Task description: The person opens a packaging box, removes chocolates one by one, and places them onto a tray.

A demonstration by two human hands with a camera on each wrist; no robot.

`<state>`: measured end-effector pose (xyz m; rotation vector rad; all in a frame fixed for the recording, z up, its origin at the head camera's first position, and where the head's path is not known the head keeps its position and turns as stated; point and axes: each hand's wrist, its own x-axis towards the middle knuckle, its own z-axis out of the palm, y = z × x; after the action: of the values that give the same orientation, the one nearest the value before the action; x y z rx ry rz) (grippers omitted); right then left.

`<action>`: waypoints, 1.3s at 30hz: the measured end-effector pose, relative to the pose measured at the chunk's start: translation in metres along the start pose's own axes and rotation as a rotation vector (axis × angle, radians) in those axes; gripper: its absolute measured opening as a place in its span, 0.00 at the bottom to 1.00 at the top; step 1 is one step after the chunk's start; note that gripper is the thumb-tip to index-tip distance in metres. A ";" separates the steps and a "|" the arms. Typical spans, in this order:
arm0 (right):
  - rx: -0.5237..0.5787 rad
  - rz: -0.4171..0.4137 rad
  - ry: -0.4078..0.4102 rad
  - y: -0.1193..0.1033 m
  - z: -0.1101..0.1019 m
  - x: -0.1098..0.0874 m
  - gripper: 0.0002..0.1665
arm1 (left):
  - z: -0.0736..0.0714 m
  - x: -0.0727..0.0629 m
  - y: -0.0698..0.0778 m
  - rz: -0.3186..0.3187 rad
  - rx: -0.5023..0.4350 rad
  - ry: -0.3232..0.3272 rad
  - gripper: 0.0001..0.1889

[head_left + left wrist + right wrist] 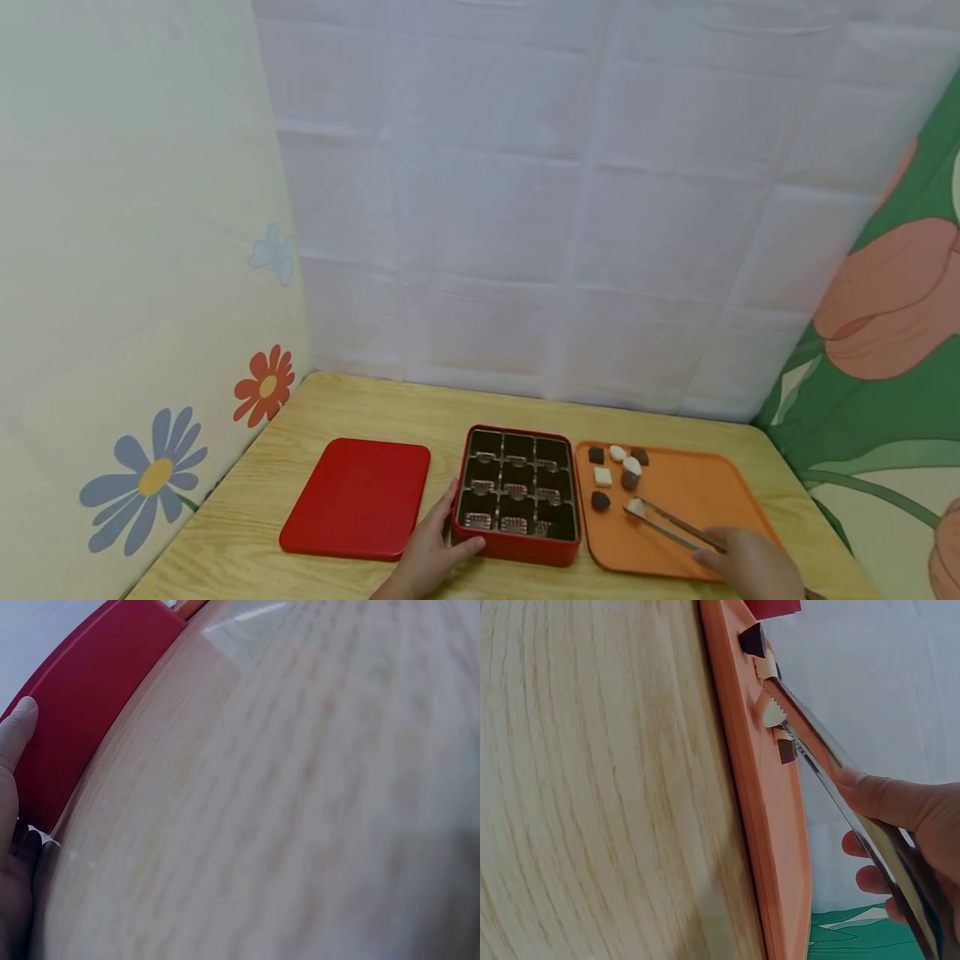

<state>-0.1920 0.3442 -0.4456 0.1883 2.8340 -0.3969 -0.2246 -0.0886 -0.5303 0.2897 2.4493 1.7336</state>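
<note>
At the near left corner of a red box [525, 547], my left hand [432, 547] grips with the thumb on the front wall and the fingers along the left side. The box holds a dark insert divided into several compartments. My right hand [756, 563] holds metal tongs [682, 523] over an orange tray [701, 475]. A small white piece [637, 505], like a chocolate, lies between the tong tips; the right wrist view shows the serrated tips against this pale piece [770, 711]. Behind it are a dark round piece [601, 501] and a white square piece [602, 477].
Left of the box lies a flat red lid [360, 496] on the wooden table [247, 521]. More small pieces, including a dark one [596, 455] and a white oval one [617, 452], sit on the tray's left part. A white cloth [480, 250] hangs behind the table.
</note>
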 end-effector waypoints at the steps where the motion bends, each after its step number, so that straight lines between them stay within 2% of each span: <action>1: -0.002 -0.003 0.001 0.000 0.000 0.000 0.38 | 0.000 0.000 0.000 0.001 0.001 0.000 0.57; 9: -0.026 0.022 0.030 -0.004 0.004 0.001 0.41 | 0.000 0.000 0.001 -0.010 0.012 0.002 0.56; 16: 0.013 0.024 -0.007 -0.006 0.008 0.004 0.41 | 0.002 0.000 -0.002 0.019 0.020 0.014 0.56; 23: 0.032 0.029 0.003 -0.005 0.010 0.003 0.42 | 0.001 0.000 -0.001 0.005 0.032 0.023 0.57; 39: 0.030 0.026 0.045 -0.009 -0.002 -0.007 0.45 | 0.001 -0.001 0.000 0.004 0.029 0.022 0.56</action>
<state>-0.1875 0.3351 -0.4395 0.2430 2.8680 -0.4351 -0.2234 -0.0881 -0.5304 0.2811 2.4925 1.7133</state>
